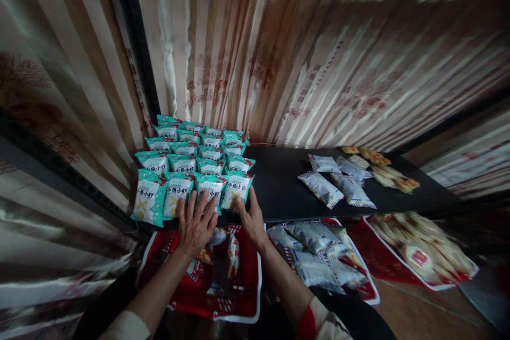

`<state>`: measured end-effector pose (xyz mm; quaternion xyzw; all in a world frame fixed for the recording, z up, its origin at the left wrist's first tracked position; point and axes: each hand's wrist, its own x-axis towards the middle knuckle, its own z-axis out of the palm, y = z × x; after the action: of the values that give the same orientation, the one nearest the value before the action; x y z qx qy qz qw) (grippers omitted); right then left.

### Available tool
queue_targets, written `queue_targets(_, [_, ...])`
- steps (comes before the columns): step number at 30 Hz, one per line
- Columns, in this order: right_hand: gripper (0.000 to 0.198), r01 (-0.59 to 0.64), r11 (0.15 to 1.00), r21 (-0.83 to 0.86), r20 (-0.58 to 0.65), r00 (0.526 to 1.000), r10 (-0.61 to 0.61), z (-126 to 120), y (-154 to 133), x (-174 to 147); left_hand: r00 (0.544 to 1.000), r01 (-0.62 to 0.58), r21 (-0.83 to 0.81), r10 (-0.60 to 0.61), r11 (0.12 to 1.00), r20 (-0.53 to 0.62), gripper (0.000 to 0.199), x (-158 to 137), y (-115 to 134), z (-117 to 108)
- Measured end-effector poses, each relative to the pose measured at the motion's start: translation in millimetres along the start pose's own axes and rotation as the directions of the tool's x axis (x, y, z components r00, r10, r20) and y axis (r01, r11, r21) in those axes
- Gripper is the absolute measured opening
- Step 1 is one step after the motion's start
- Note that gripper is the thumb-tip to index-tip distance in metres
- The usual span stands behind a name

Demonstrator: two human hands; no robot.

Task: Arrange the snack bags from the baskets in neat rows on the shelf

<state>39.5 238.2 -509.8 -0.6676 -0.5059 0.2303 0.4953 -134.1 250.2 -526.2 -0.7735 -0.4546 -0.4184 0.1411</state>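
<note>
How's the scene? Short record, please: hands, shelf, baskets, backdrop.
left hand: fingers spread over middle front-row teal bags
right hand: thumb on the rightmost front-row bag, grip unclear
shelf: black; teal bags left, silver-white packets and pale-and-yellow packets right
left basket: red, a few loose packets
middle basket: red, more silver-white packets
right basket: red, pale packets
backdrop: pleated sheet, reddish print

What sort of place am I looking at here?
Probably a shop or a stockroom: rows of teal-and-white snack packets stand on a black shelf, and red baskets below hold other packaged goods.
</note>
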Motion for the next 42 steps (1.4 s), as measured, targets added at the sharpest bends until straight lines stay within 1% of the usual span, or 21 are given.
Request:
queue_targets(3, [0.072,-0.013,0.999,0.038,-0.008,1.0,0.013,0.5,-2.8,6.4,1.0,-0.016,-0.03,0.016,0.999,0.012,0.047,-3.3,3.0,2.1])
queue_targets(5, [0.072,-0.024,0.997,0.067,0.015,1.0,0.023,2.7,-3.6,11.4,0.999,-0.029,-0.054,0.031,0.998,0.033,0.047,-5.9,5.0,3.9])
queue_targets(9, [0.07,0.004,0.996,0.092,0.08,0.997,-0.011,9.0,-3.8,18.4,0.994,-0.062,-0.09,0.07,0.994,0.086,0.046,-9.9,7.6,7.5])
queue_targets(13, [0.071,0.027,0.996,0.088,0.086,0.996,-0.034,11.5,-3.4,20.0,0.99,-0.07,-0.09,0.08,0.993,0.113,0.045,-11.8,8.8,10.2])
queue_targets(15, [0.073,0.008,0.995,0.104,0.091,0.996,-0.017,10.6,-2.3,19.2,0.987,-0.092,-0.091,0.103,0.992,0.121,0.045,-12.1,10.2,11.0])
queue_targets(18, [0.076,-0.052,0.988,0.147,0.107,0.994,0.037,7.6,1.5,16.4,0.984,-0.116,-0.102,0.128,0.988,0.121,0.044,-12.0,13.7,11.9])
queue_targets(22, [0.072,-0.05,0.972,0.232,0.066,0.997,0.035,2.5,8.5,15.3,0.981,-0.129,-0.103,0.142,0.986,0.132,0.042,-12.8,17.1,14.0])
queue_targets(26, [0.07,-0.053,0.956,0.287,0.026,0.999,0.048,0.1,8.2,26.7,0.982,-0.118,-0.088,0.129,0.989,0.135,0.04,-14.1,16.8,16.7])
queue_targets(30, [0.071,-0.043,0.961,0.274,0.061,0.998,0.028,7.3,-1.2,42.9,0.985,-0.118,-0.075,0.127,0.99,0.121,0.039,-12.6,16.2,17.7])
queue_targets(34, [0.071,-0.04,0.957,0.287,0.064,0.998,0.023,14.6,-5.2,48.2,0.985,-0.124,-0.078,0.132,0.989,0.108,0.036,-10.1,16.7,17.3])
queue_targets(37, [0.071,-0.037,0.955,0.293,0.065,0.998,0.019,11.8,-2.2,45.9,0.987,-0.115,-0.079,0.123,0.99,0.104,0.036,-9.8,16.8,16.4])
queue_targets(42, [0.068,-0.024,0.963,0.268,0.031,0.999,0.016,3.7,5.5,41.7,0.985,-0.129,-0.082,0.137,0.988,0.102,0.038,-7.9,14.9,12.6])
